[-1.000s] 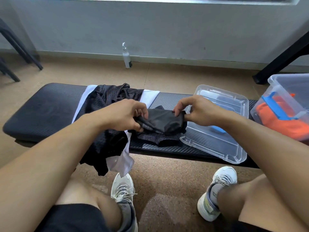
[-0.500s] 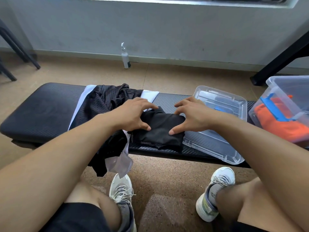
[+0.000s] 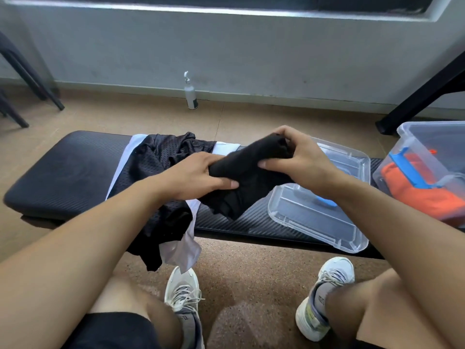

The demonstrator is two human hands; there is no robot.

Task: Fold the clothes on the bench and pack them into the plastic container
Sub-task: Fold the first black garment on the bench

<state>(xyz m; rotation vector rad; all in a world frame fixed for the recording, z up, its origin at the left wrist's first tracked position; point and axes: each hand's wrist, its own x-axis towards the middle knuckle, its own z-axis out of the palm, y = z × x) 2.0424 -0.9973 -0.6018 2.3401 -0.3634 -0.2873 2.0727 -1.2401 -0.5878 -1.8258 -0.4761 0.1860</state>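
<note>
A folded black garment (image 3: 247,177) is lifted off the black padded bench (image 3: 57,177), tilted up to the right. My left hand (image 3: 193,176) grips its near left end and my right hand (image 3: 297,157) grips its upper right end. A black mesh garment (image 3: 161,159) lies crumpled on a white garment (image 3: 181,250) at the bench's middle, both draping over the front edge. At the far right stands the clear plastic container (image 3: 412,144), holding folded orange clothing (image 3: 412,190) and a blue piece.
A clear plastic lid (image 3: 314,222) lies upside down on the bench under my right forearm. A small pump bottle (image 3: 190,93) stands on the floor by the wall. Black furniture legs (image 3: 425,91) are at the right and at the left. My knees and white shoes (image 3: 183,293) are below.
Half a second ago both hands pressed the folded black garment flat on the bench. Now they have picked it up and carried it up and to the right, over the lid.
</note>
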